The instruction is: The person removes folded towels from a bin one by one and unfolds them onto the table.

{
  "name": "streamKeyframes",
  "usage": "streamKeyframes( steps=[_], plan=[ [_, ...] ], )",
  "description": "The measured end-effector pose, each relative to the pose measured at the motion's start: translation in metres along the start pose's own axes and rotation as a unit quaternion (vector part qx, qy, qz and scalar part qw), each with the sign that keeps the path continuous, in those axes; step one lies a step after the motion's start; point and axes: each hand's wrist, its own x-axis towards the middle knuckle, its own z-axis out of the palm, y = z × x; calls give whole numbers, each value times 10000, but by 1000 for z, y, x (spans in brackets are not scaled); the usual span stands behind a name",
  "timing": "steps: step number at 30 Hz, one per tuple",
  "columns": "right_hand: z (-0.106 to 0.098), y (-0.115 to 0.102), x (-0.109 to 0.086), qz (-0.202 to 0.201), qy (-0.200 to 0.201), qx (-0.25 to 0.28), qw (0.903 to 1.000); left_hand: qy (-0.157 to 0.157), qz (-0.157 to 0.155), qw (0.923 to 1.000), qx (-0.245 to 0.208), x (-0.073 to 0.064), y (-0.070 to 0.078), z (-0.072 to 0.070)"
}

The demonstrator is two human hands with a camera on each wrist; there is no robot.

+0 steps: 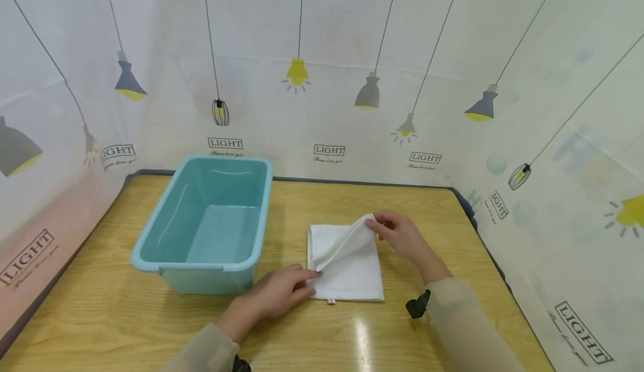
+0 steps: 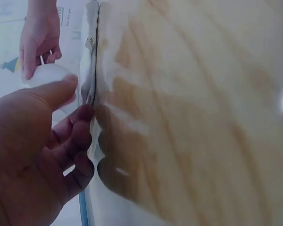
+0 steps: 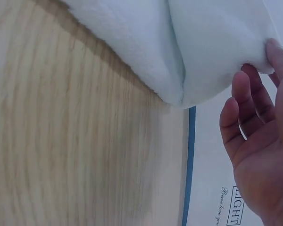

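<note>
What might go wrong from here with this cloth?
The right hand pinches the white cloth only by a raised corner, so it could slip free.

The lifted layer slants across the cloth, so it may come down creased or crooked.

The left hand sits close to the teal basin and might knock it if it swings that way.

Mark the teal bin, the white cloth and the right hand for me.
Teal bin [image 1: 211, 281]: head view, front wall.
White cloth [image 1: 350, 278]: head view, flat lower part.
Right hand [image 1: 403, 239]: head view, back of hand.
</note>
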Motion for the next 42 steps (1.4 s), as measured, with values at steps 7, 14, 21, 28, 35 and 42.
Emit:
streamKeyframes(
  steps=[7,14,21,28,35,42],
  plan=[
    [0,2,12,-5,211,242,9995,-114,-104,9998,84,5,-2,0],
    [-1,1,24,108,380,436,9983,-102,-40,9999,105,3,-4,3],
    [3,-1,32,386,542,1358,9885,-11,-51,10000,-39,0,-3,4],
    [11,1,42,297,703,2436,9669,-49,-54,10000,-26,2,-4,3],
    [20,-1,50,368,937,3068,9464,105,310,9995,-3,2,-12,5],
    [28,-4,65,645,1233,3392,9304,167,548,9984,28,2,-20,8]
  ],
)
